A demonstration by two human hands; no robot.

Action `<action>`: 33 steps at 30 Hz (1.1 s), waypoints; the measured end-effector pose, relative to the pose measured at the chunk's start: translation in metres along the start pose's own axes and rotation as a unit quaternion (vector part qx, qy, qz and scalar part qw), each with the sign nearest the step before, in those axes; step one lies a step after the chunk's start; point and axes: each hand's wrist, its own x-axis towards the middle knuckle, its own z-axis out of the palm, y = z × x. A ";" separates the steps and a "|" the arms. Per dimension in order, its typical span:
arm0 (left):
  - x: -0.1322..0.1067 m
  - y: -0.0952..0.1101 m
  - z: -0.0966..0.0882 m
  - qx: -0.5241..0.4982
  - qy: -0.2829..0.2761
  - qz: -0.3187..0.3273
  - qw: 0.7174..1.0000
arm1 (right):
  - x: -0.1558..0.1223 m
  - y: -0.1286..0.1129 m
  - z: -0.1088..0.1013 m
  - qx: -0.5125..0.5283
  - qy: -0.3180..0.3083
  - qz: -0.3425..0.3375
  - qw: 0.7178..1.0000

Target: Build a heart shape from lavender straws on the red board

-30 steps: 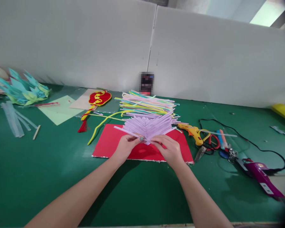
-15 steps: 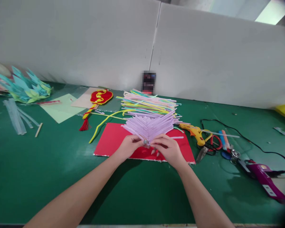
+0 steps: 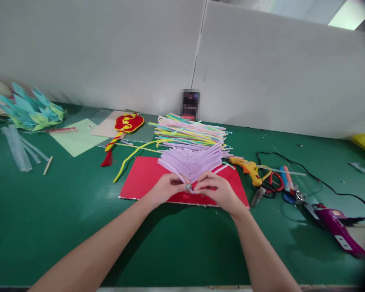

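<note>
A fan-shaped piece woven from lilac straws (image 3: 192, 161) sits over a red sheet (image 3: 146, 176) on the green table. My left hand (image 3: 166, 188) pinches the piece's pointed lower tip from the left. My right hand (image 3: 218, 191) pinches the same tip from the right, fingers curled round it. The two hands meet at the tip, near the red sheet's front edge.
A heap of coloured straws (image 3: 190, 132) lies behind the fan. A yellow glue gun (image 3: 246, 166), scissors (image 3: 266, 184) and a purple tool (image 3: 337, 229) with a black cord lie to the right. A red-yellow tasselled ornament (image 3: 124, 125), pale paper sheets, clear sticks (image 3: 18, 148) and teal leaf shapes (image 3: 30, 109) lie to the left.
Both hands have closed in tighter on the fan's tip, and the fan has narrowed slightly. Otherwise the scene is unchanged.
</note>
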 end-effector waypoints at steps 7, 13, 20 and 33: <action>0.008 -0.010 -0.012 -0.227 0.087 0.018 0.970 | -0.001 0.000 -0.003 0.069 -0.012 0.080 0.994; 0.010 -0.003 -0.017 -0.324 0.128 0.004 0.937 | -0.002 -0.004 -0.002 0.150 -0.031 0.144 0.978; 0.010 -0.003 -0.022 -0.241 0.140 0.011 0.960 | 0.000 -0.004 -0.004 0.054 -0.040 0.065 0.996; 0.008 -0.001 -0.023 -0.131 0.097 0.004 0.987 | 0.001 -0.001 0.001 0.014 -0.045 0.066 0.997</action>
